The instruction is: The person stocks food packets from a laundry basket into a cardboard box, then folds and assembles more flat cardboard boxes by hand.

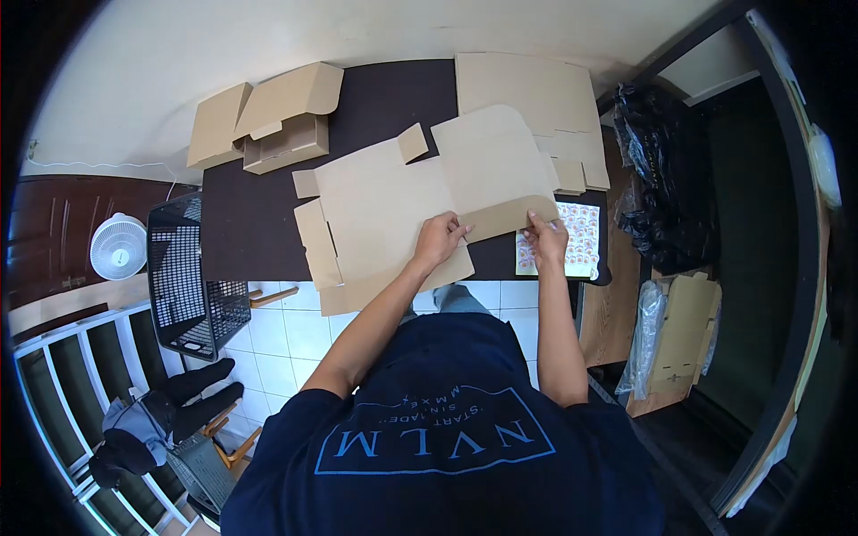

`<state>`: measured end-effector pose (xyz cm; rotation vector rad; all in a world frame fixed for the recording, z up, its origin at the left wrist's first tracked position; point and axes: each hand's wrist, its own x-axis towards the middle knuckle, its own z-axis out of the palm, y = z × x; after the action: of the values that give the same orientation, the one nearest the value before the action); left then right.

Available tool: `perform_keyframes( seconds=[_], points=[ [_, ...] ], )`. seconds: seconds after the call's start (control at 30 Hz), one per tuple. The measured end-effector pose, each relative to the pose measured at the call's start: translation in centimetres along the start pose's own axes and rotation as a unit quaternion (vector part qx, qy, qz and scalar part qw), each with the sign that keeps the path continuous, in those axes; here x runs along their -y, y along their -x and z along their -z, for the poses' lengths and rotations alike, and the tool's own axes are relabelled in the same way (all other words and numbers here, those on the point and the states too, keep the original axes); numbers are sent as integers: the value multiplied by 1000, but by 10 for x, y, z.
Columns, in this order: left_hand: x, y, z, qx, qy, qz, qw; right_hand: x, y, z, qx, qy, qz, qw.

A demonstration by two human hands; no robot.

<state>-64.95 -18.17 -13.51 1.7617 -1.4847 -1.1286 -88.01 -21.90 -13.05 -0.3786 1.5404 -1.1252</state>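
Observation:
An unfolded cardboard box [375,205] with cut flaps lies tilted across the dark table, its near edge jutting past the table's front. One long flap [500,220] along its right panel is bent up. My left hand [440,239] rests on the cardboard, with thumb and fingers closed at the left end of that flap. At the flap's right end, my right hand [547,241] pinches the edge between thumb and fingers. Partly under my right hand is a sheet of round stickers [579,239].
Folded cardboard boxes [290,107] stand at the table's back left. Flat cardboard blanks [518,85] are stacked at the back right. A black plastic crate [183,277] sits left of the table [246,237]. Black plastic bags [666,179] and more cardboard [684,330] are on the right.

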Motion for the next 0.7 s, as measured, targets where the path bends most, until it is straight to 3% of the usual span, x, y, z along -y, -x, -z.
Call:
perform_keyframes(
  seconds=[0.03,0.07,0.13,0.17,0.23,0.27,0.3,0.33,0.4,0.43,0.5,0.53,0.67,0.7],
  points=[
    [-1,1,-3,-66,14,-59,996,1,1,2,47,-28,-33,998],
    [-2,3,-6,-65,14,-60,996,0,2,1,28,-35,-31,999],
    [-28,14,0,-213,-173,-181,944,-1,1,1,25,-31,-15,999],
    [-33,19,-2,-213,-173,-181,945,-3,-1,1,24,-28,0,999],
    [-42,30,-7,-105,-73,-238,963,-2,1,0,18,-25,3,1000],
    [-49,38,-8,13,2,-173,985,0,2,-1,14,-22,7,1000],
    [-49,42,-15,12,2,-172,985,1,4,-2,15,-22,6,1000],
    [-49,45,-21,128,103,-80,983,2,5,-3,25,-22,13,999],
    [-43,45,-27,317,239,77,914,7,12,-2,35,-20,20,999],
    [-40,45,-31,314,241,77,915,10,17,-2,35,-33,27,998],
    [-37,52,-39,338,412,210,820,8,18,3,36,-29,8,999],
    [-42,55,-35,357,442,222,793,9,23,4,47,-47,1,998],
    [-39,62,-62,214,658,282,664,9,39,10,69,-57,-42,995],
    [-47,64,-55,166,682,272,658,8,43,12,73,-57,-67,993]
  ],
)
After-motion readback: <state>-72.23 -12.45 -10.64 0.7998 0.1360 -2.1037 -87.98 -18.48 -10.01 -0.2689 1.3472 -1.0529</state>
